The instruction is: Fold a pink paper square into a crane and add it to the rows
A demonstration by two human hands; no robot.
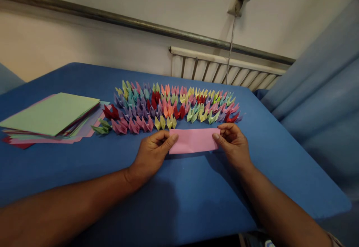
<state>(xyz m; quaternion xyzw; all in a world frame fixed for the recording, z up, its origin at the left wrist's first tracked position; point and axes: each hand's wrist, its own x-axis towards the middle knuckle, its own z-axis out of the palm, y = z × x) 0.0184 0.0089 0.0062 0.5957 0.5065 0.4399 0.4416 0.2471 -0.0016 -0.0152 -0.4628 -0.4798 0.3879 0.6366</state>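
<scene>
"Pink paper rectangle, long and smooth with a faint crease mid-face (193, 141), pinched at both short ends. What are the hands up to, pose-wise?"

"So the bare left hand (153, 150) has its thumb flat on the near face by the left edge, fingers curled in behind. Bare right hand (235, 146) kinda mirrors it: thumb on the right edge, fingers bent behind the top corner. Light pinch on both sides, not a fist."

"And the arms?"

"Left forearm comes in low from the bottom left, at a shallow slant. Right one rises more steeply from the bottom right. They close in on the paper, which sits pretty level, with its broad face toward the camera. Can't tell if its bottom edge touches the blue, smooth-topped table (196, 206)."

"What's around it?"

"Just beyond the paper, rows of small, pointy folded-paper figures in pink, purple, yellow, green and red (168, 110). Left of those, a messy stack of flat coloured sheets, pale green on top (56, 112). Further out there's a dull metal rail along the wall (140, 23), a pale slatted radiator (224, 62) below it, and a draped blue curtain (322, 86) on the right."
</scene>
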